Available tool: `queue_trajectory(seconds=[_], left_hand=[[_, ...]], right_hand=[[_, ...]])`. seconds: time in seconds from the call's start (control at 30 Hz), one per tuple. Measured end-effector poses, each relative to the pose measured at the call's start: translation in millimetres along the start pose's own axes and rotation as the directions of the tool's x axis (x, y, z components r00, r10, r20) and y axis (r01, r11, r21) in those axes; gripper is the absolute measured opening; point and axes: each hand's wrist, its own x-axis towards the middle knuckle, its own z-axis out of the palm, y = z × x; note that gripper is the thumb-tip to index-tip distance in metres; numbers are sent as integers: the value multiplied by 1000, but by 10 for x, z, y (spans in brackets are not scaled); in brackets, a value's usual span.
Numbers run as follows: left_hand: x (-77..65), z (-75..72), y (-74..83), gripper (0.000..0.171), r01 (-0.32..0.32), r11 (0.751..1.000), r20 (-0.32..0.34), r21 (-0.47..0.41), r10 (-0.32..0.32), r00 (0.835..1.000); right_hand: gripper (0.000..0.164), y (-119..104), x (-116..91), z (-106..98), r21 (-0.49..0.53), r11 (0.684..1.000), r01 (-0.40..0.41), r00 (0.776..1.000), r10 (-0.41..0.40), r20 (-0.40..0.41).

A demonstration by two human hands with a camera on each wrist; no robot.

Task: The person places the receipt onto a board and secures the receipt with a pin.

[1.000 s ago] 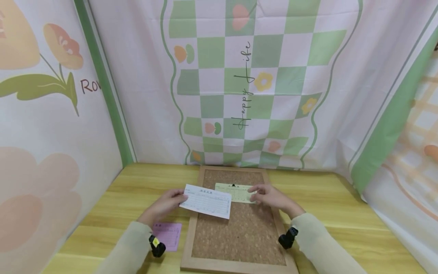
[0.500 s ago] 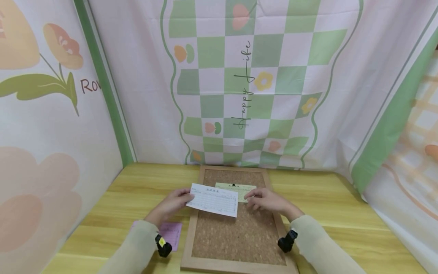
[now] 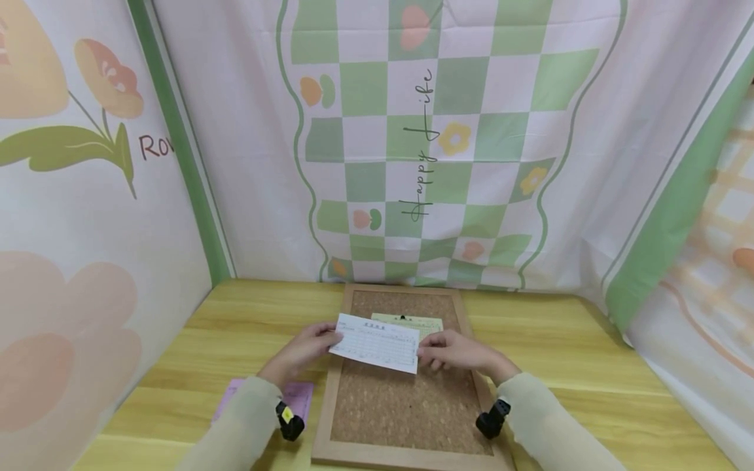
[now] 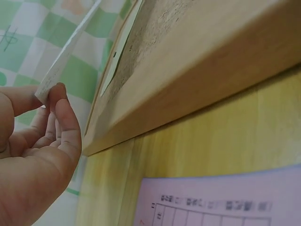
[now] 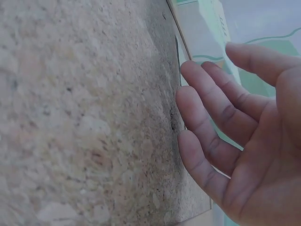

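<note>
Between the thumb and fingers of my left hand [image 3: 303,353] is the left edge of a white printed paper form [image 3: 377,345], raised and slightly tilted over the corkboard [image 3: 406,415]. In the left wrist view the pinch on the form's corner [image 4: 45,89] shows clearly. My right hand [image 3: 459,356] is at the form's right edge, fingertips right by it. The right wrist view shows its thumb and loosely bent fingers [image 5: 193,106] spread apart over the cork. Behind the white form, a pale yellow form [image 3: 432,324] lies on the board under a small black pushpin or clip [image 3: 403,317], partly covered.
A pink-purple printed form [image 3: 299,396] lies on the wooden table [image 3: 589,366] left of the board, partly hidden by the left sleeve. The board's raised wooden frame [image 3: 412,456] borders the cork. Patterned curtains [image 3: 253,163] close off the back and sides.
My left hand has carried the white form rightward, over more of the yellow one. My right hand has drawn back slightly from the yellow form and now meets the white form's right edge.
</note>
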Motion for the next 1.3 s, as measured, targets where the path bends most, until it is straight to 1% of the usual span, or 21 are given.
queue_trajectory(seconds=[0.27,0.47,0.57,0.7,0.77,1.0,1.1,1.17,1.3], left_hand=[[14,59,21,55,5,999,-10,34,-5,1000],[22,115,50,53,-17,999,6,52,17,1000],[33,146,57,48,-6,997,-33,82,9,999],[44,172,57,39,23,987,-104,161,-6,995],[45,173,58,36,32,982,-117,184,-11,993],[35,176,91,34,19,972,-95,235,3,995],[27,184,107,35,16,970,-82,241,4,997],[24,191,117,35,17,970,-71,242,0,997],[15,200,134,36,9,963,-46,271,4,999]], right_hand=[[25,-10,-27,5,-21,1000,-11,1000,11,-7],[27,-2,-34,-7,-40,999,-8,1000,7,-17],[30,-14,-44,-9,-45,999,-9,1000,8,-22],[31,-27,-58,-16,-54,999,-6,1000,5,-27],[31,-29,-66,-25,-62,998,-2,1000,1,-29],[30,-35,-107,-72,-92,996,5,999,-9,-42],[28,-33,-126,-89,-94,996,4,999,-8,-45],[28,-23,-142,-100,-92,996,3,999,-7,-47],[27,20,-163,-121,-96,995,4,999,-9,-49]])
